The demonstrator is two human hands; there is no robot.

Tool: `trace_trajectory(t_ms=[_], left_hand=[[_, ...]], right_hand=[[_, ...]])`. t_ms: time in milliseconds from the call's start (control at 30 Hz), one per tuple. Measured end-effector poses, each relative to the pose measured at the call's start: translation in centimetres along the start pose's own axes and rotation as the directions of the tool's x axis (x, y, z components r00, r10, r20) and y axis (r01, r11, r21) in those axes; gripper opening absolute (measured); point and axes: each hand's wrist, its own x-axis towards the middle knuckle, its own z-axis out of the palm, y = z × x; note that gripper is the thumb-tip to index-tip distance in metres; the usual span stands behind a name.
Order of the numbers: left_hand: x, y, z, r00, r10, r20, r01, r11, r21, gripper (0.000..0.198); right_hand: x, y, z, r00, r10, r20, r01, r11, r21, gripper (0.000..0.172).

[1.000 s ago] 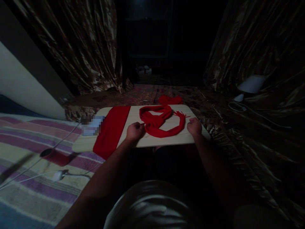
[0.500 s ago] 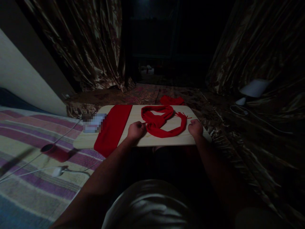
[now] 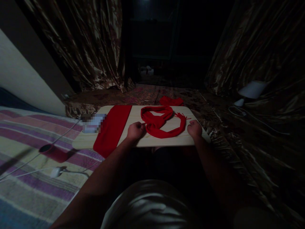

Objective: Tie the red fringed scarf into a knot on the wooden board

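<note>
A red knitted scarf [image 3: 165,133] with a fringed end lies looped and crossed over itself on a pale wooden board [image 3: 152,141] across my lap. My left hand [image 3: 136,130] rests closed on the board at the scarf's left side. A thin red strand reaches its thumb side; whether the fingers grip it is hidden. Close to the fringe on the right, my right hand [image 3: 194,128] is curled in a fist, with nothing showing in it. Another length of red cloth [image 3: 113,130] lies flat across the board's left part and hangs over its near edge.
A blurred-out flat item [image 3: 92,123] lies on the board's left end. Left of me, a red cylinder [image 3: 53,152], a white plug [image 3: 56,172] and cables lie on striped bedding [image 3: 28,187]. More red fabric [image 3: 171,100] is beyond the board; a lamp [image 3: 252,89] stands right.
The view has shifted very slightly. Both hands and the red scarf keep the same places on the board.
</note>
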Motion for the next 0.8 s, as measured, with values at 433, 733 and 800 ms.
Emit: trace_trajectory(t_ms=[433,733,800], left_hand=[[-0.16,0.17,-0.18,1.000,-0.006,0.002,0.006,1.000,-0.013,0.025],[-0.06,-0.09,0.07,1.000,0.009,-0.011,-0.009,1.000,-0.021,0.026],[-0.08,0.00,0.03,1.000,0.008,-0.010,-0.008,0.999,-0.033,0.027]], right_hand=[[-0.04,-0.04,0.13,1.000,-0.014,-0.009,0.014,1.000,-0.008,0.032],[0.10,0.05,0.15,1.000,0.007,0.002,-0.007,1.000,-0.001,0.031],[0.21,0.04,0.06,0.999,0.041,0.002,-0.041,0.998,0.039,0.032]])
